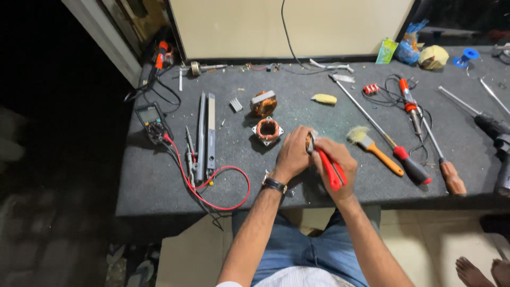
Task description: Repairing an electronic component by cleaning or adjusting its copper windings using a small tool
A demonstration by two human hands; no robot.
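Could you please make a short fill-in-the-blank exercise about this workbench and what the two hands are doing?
1. The right hand grips pliers with ____ handles.
2. A wristwatch is on the ____ wrist.
3. The paintbrush has an ____ handle.
4. The multimeter lies near the bench's ____ edge.

Missing words: red; left; orange; left

On the bench [159,180], the multimeter [153,122] lies far left; two motor cores [266,130] sit behind the hands [319,157]; brush [372,143] and screwdrivers [409,159] lie right, a drill [496,133] farther right.
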